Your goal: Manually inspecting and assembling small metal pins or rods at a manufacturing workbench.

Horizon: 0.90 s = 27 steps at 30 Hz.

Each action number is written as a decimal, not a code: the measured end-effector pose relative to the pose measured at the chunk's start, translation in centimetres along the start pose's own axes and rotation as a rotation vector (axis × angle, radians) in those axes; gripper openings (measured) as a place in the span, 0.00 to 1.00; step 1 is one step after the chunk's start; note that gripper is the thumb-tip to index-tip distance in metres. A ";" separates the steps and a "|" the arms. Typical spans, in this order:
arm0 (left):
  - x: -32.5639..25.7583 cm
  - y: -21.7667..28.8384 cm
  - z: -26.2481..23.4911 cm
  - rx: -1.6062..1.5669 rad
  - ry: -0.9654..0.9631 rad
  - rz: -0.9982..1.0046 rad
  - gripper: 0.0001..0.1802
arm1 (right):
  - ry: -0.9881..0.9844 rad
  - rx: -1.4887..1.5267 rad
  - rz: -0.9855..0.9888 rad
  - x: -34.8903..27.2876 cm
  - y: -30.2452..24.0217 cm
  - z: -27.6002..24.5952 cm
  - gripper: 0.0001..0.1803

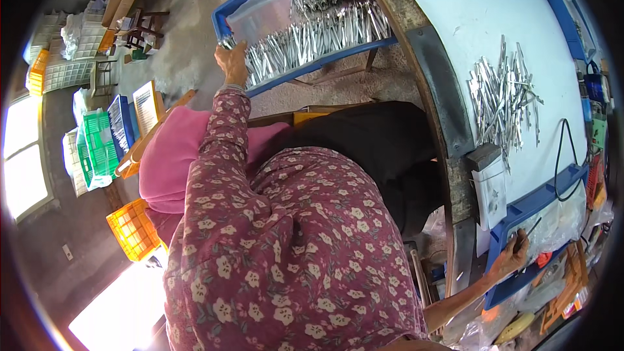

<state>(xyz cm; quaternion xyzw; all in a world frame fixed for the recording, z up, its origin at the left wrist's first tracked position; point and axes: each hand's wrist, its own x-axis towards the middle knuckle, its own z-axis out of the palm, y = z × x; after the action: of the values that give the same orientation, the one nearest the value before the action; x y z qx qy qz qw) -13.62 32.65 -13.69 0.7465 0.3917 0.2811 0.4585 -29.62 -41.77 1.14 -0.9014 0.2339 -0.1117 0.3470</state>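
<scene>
Maroon floral long-sleeved blouse [286,247]

A workshop: metal parts [504,101] heaped on workbench [468,19], stacked crates [133,229].

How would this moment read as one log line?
left hand grips blue tray of metal rods | right hand on second blue tray

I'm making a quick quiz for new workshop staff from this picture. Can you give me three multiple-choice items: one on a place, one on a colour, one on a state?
1. Where does the left hand rest?
A. on the tray's rim
B. on the orange crate
C. on the black cable

2. What colour is the tray of metal rods?
A. green
B. blue
C. yellow

3. How do the rods on the table lie?
A. boxed
B. standing upright
C. in a loose pile

Answers: 1 A, its fingers grip the rim; 2 B, the rim is blue; 3 C, they lie scattered and crossing on the table.
</scene>
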 end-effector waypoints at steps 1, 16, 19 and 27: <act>-0.4 0.4 -0.3 -0.047 0.005 0.002 0.08 | -0.006 0.002 0.006 0.0 0.3 0.0 0.12; -1.1 -0.5 -0.9 -0.044 -0.061 -0.118 0.14 | 0.051 0.074 -0.006 -1.1 -1.4 0.2 0.12; -1.5 -0.3 -0.4 0.189 0.015 -0.108 0.15 | 0.048 0.033 -0.010 -1.2 -1.9 0.2 0.11; -2.6 0.3 0.6 0.417 0.119 -0.080 0.24 | 0.060 0.020 0.005 -0.8 -2.9 0.8 0.10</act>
<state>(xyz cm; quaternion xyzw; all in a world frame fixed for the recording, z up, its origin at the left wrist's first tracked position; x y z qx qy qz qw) -14.41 30.13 -13.84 0.7912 0.4971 0.2188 0.2811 -29.01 -38.99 2.49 -0.8934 0.2454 -0.1401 0.3492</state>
